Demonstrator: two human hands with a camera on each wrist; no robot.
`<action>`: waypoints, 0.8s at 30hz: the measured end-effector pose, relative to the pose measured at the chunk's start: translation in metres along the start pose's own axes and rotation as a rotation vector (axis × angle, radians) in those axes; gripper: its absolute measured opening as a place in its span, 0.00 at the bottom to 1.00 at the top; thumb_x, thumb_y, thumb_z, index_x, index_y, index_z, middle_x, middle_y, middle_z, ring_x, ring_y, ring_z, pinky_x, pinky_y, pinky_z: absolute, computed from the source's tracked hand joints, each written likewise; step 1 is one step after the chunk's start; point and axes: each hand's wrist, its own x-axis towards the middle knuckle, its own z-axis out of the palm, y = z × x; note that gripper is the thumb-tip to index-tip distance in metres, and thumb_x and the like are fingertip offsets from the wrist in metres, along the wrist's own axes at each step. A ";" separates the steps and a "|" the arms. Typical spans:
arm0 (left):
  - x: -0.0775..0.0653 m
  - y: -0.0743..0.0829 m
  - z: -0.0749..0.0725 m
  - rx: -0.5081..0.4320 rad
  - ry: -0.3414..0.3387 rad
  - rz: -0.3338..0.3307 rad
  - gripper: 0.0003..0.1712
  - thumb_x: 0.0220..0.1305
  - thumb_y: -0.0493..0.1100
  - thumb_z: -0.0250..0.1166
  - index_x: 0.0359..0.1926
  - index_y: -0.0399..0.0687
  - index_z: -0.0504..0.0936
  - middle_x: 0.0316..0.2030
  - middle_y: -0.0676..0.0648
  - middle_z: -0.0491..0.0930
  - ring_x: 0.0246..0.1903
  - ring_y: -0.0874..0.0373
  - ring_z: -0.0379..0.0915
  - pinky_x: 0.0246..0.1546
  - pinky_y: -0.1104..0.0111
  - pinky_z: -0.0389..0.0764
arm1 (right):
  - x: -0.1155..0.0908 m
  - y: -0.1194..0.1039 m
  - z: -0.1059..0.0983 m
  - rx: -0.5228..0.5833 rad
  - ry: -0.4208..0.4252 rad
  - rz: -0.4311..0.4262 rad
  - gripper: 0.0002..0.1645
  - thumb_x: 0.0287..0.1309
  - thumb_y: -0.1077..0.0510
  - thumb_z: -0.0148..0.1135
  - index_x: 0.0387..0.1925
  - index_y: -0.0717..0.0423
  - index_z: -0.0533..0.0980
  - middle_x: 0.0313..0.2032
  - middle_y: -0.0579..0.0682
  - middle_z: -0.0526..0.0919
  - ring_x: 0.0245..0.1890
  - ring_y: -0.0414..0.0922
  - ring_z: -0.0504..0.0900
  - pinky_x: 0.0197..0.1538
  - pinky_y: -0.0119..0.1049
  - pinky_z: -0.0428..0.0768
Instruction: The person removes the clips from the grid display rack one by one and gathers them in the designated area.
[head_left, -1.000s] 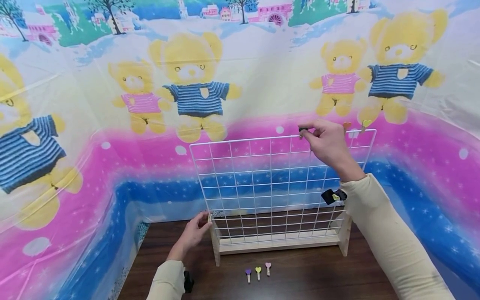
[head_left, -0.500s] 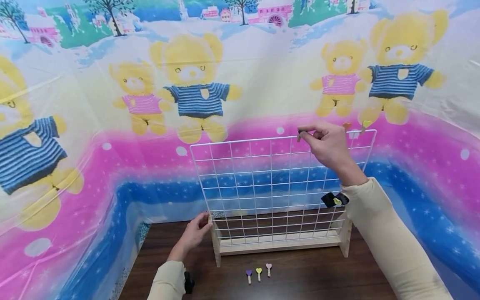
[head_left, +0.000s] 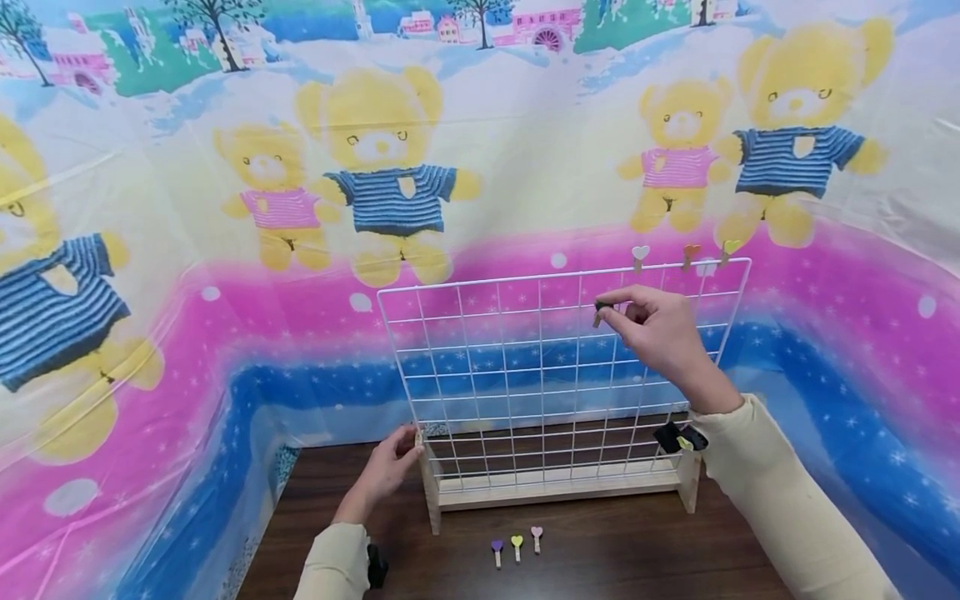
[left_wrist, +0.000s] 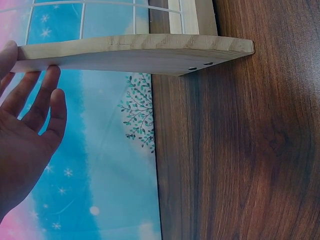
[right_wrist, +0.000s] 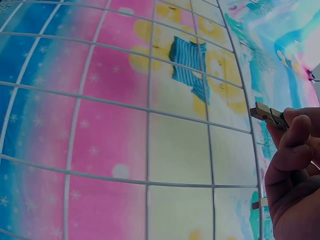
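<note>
My right hand (head_left: 663,333) pinches a small wooden clothespin (head_left: 599,315) with a dark top, in front of the upper part of a white wire grid (head_left: 542,367). In the right wrist view the clothespin (right_wrist: 267,115) points toward the grid's edge wire; whether it touches cannot be told. At the left, my left hand (head_left: 386,467) holds the wooden side panel (left_wrist: 130,50) of the grid's stand, thumb on one face and fingers on the other. Clothespins with a white heart (head_left: 640,253), an orange heart (head_left: 691,252) and a yellow heart (head_left: 730,248) stand along the top wire.
On the dark wooden table (head_left: 600,554), before the stand, lie clothespins with a purple heart (head_left: 497,552), a yellow-green heart (head_left: 517,547) and a pink heart (head_left: 536,539). A bear-printed cloth (head_left: 525,167) hangs behind and along both sides.
My right hand has come down from the top wire, still pinching the dark-topped clothespin. The white-heart clothespin, hidden before, now shows. My left hand stays put.
</note>
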 end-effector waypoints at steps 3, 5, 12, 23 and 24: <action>0.000 0.001 -0.001 0.000 0.000 -0.002 0.20 0.68 0.39 0.58 0.60 0.46 0.72 0.51 0.44 0.76 0.50 0.49 0.72 0.45 0.56 0.76 | -0.008 0.005 0.003 -0.020 -0.007 -0.001 0.09 0.56 0.58 0.67 0.40 0.54 0.84 0.14 0.43 0.73 0.13 0.41 0.68 0.12 0.32 0.63; 0.000 0.001 -0.001 -0.001 -0.002 -0.006 0.20 0.68 0.39 0.57 0.60 0.46 0.72 0.52 0.44 0.75 0.50 0.49 0.72 0.45 0.55 0.76 | -0.013 0.007 0.005 -0.031 -0.016 0.008 0.09 0.55 0.58 0.68 0.39 0.53 0.85 0.13 0.42 0.72 0.12 0.41 0.67 0.12 0.33 0.62; -0.001 0.002 0.000 0.005 0.000 -0.010 0.20 0.69 0.39 0.57 0.60 0.47 0.72 0.51 0.44 0.75 0.50 0.49 0.71 0.45 0.55 0.76 | -0.029 0.015 0.011 -0.062 -0.049 0.051 0.11 0.53 0.58 0.70 0.40 0.53 0.85 0.13 0.43 0.69 0.12 0.42 0.65 0.12 0.34 0.62; -0.002 0.001 -0.001 0.000 -0.002 0.001 0.20 0.68 0.39 0.58 0.60 0.47 0.72 0.52 0.43 0.75 0.50 0.48 0.71 0.45 0.55 0.76 | -0.058 0.031 0.026 -0.110 -0.164 0.128 0.11 0.54 0.57 0.69 0.41 0.51 0.84 0.12 0.42 0.69 0.11 0.41 0.64 0.15 0.33 0.63; -0.002 0.000 -0.001 -0.001 -0.002 0.002 0.20 0.68 0.39 0.58 0.60 0.47 0.72 0.52 0.43 0.75 0.50 0.48 0.71 0.45 0.55 0.76 | -0.060 0.032 0.027 -0.113 -0.173 0.136 0.11 0.54 0.57 0.69 0.41 0.51 0.84 0.12 0.42 0.69 0.11 0.41 0.64 0.15 0.33 0.63</action>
